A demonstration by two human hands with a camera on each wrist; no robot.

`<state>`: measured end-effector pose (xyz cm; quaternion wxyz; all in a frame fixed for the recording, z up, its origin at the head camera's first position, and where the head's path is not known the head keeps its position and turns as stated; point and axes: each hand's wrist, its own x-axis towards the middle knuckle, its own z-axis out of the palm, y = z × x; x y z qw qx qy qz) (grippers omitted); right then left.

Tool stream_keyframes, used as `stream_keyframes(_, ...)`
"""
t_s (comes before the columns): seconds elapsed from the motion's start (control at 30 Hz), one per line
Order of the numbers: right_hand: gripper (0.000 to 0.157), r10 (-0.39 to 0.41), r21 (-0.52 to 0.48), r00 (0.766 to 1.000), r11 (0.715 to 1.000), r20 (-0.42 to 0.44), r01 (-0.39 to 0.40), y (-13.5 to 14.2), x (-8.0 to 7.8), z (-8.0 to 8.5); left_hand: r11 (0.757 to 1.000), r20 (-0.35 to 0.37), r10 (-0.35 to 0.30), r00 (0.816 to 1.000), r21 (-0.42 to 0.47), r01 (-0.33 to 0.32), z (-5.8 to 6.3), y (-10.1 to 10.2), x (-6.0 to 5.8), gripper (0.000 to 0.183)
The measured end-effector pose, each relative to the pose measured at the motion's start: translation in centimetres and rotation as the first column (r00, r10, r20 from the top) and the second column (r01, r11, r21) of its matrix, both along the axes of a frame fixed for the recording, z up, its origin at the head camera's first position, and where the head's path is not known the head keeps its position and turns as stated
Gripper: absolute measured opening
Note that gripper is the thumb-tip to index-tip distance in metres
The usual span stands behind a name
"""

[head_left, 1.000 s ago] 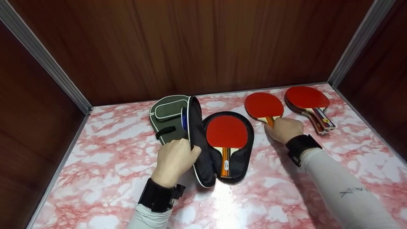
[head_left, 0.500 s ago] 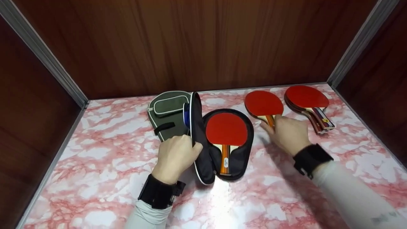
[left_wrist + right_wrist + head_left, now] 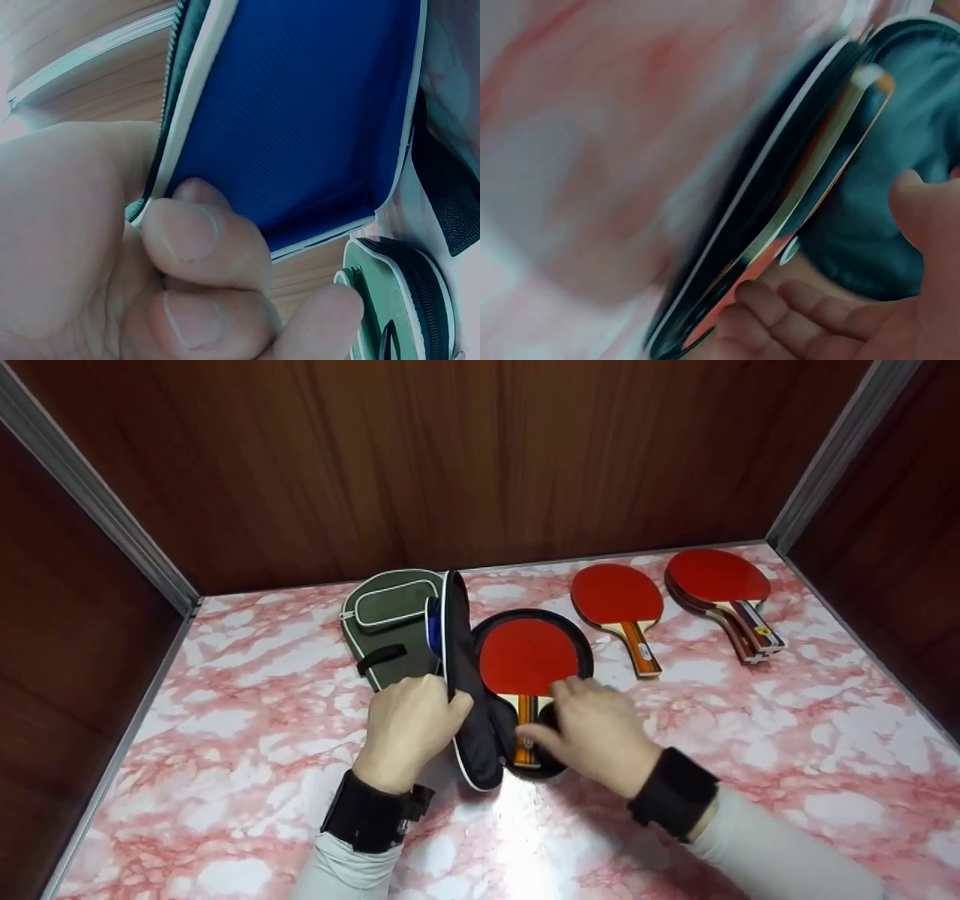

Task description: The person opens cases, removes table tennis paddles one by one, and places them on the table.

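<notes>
An unzipped racket case (image 3: 478,735) lies spread, its black-lined cover held up on edge. My left hand (image 3: 412,727) pinches that cover's rim between thumb and fingers. In the left wrist view, the cover's blue-lined outer pocket (image 3: 300,97) gapes beside the fingers. A red table tennis racket (image 3: 529,656) lies in the case's lower half, handle toward me. My right hand (image 3: 600,727) hovers over the handle's right side, thumb and fingers apart. In the right wrist view, loosely bent fingers (image 3: 802,311) are near the racket's edge; contact cannot be told.
A red racket (image 3: 616,594) lies right of the case, with several stacked rackets (image 3: 720,574) farther right. A closed green case (image 3: 394,604) with white piping lies behind the raised cover. Wooden walls (image 3: 480,465) enclose the pink marbled table (image 3: 247,750).
My right hand has let go of the loose racket's handle and moved left to the racket in the case. My left hand still holds the cover up.
</notes>
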<state>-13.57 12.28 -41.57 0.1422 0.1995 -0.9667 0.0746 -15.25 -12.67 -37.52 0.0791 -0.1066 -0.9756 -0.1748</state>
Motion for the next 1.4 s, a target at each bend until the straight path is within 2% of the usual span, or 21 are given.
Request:
stream_keyframes(0.2,0.067,0.045,0.082,0.99,0.996,-0.133,-0.034,-2.4,-0.1,-0.5,1.0,0.031,0.021,0.999,0.009,-0.022,0.0,-0.4,0.1,0.041)
stream_keyframes(0.3,0.07,0.045,0.095,0.986,0.995,-0.161,-0.029,-2.9,-0.4,-0.5,1.0,0.034,0.027,0.999,0.01,-0.028,0.0,-0.5,0.2,0.041)
stream_keyframes(0.4,0.074,0.028,0.079,0.991,0.997,-0.129,-0.018,-3.0,-0.7,-0.5,1.0,0.032,0.024,0.999,0.005,-0.024,0.0,-0.5,0.2,0.041)
stream_keyframes(0.63,0.075,-0.045,0.065,0.999,0.997,0.018,0.043,-2.6,-1.0,-0.3,1.0,0.029,0.011,1.0,-0.009,-0.011,0.3,-0.1,0.1,0.042)
stream_keyframes(0.83,0.072,-0.041,0.058,0.999,0.997,0.012,0.041,-2.7,-0.9,-0.5,1.0,0.024,0.009,1.0,-0.011,-0.009,0.3,0.0,0.1,0.041)
stream_keyframes(1.2,0.058,-0.04,0.079,0.989,0.996,0.139,0.029,-2.0,-1.1,-0.5,1.0,0.004,-0.005,1.0,-0.004,0.005,0.1,0.3,0.2,0.043)
stream_keyframes(1.4,0.056,-0.024,0.057,0.989,0.998,0.143,0.016,-1.7,-1.2,-0.6,1.0,0.007,-0.009,1.0,-0.012,0.009,0.1,0.4,0.2,0.043)
